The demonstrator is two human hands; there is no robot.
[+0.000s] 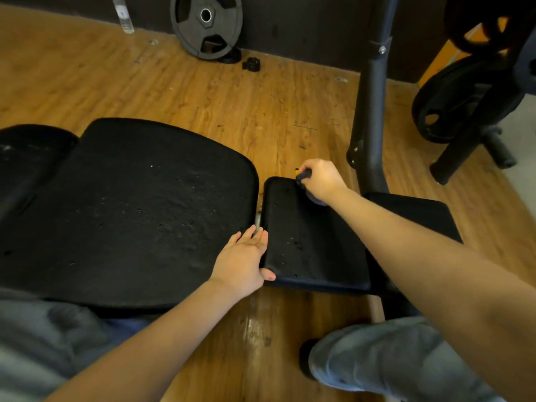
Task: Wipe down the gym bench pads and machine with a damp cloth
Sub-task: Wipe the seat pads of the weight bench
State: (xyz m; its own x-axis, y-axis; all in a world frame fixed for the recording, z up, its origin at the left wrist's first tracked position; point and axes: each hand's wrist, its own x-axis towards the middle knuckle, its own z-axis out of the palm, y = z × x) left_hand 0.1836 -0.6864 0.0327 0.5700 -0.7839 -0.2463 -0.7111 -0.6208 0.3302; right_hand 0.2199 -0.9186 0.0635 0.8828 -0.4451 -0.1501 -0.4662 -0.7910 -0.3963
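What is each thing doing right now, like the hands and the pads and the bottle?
left hand: fingers straight, resting on the small pad's near edge
right hand: gripping a dark cloth on the small pad's far corner
cloth: bunched up in the hand
small pad: flat, speckled
big pad: flat, speckled, worn
weight plate: leaning on the wall
water bottle: standing upright

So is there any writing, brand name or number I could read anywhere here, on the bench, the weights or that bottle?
None can be read.
Water bottle: it has a label, but too small and blurred to read.
Weight plate leaning on the wall: no legible number or brand.
Bench pads: plain black, no marking visible.
Machine post: no visible sign.
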